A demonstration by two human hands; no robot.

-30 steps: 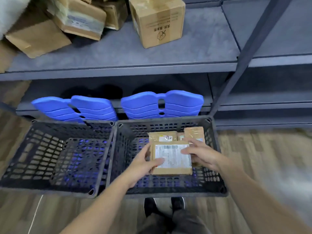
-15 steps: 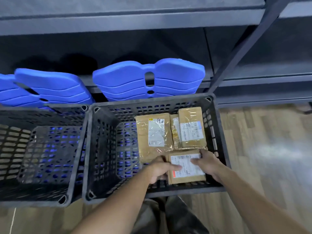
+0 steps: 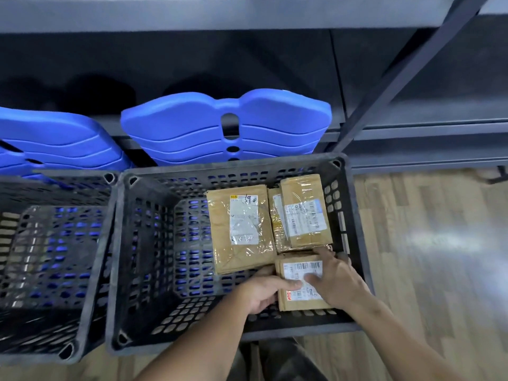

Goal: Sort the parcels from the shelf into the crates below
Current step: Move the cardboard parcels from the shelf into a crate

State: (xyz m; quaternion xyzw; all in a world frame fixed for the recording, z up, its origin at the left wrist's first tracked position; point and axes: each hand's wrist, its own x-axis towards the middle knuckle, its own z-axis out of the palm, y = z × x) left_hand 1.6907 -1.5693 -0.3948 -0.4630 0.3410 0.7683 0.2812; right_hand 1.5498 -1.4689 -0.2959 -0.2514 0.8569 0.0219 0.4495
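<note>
You have 4 parcels in view, and all of them lie in the right crate (image 3: 247, 335); the left crate (image 3: 92, 284) stands just beside it. 1 large parcel (image 3: 220, 237) lies flat mid-crate, a second parcel (image 3: 305, 188) sits at the far right on top of a third parcel (image 3: 276, 232), and the small parcel (image 3: 298, 305) is in the near right corner, between your hands. Your left hand (image 3: 261, 294) grips its left edge with the thumb across the label; your right hand (image 3: 336, 281) curls round its right and far edge, thumb on the label too. I cannot tell whether it touches the crate floor yet. It lies label up, long axis running near to far, barcode toward the far end. The upper shelf's contents are out of view, so what remains to sort cannot be judged; this placement looks nearly finished, with only the release left.
</note>
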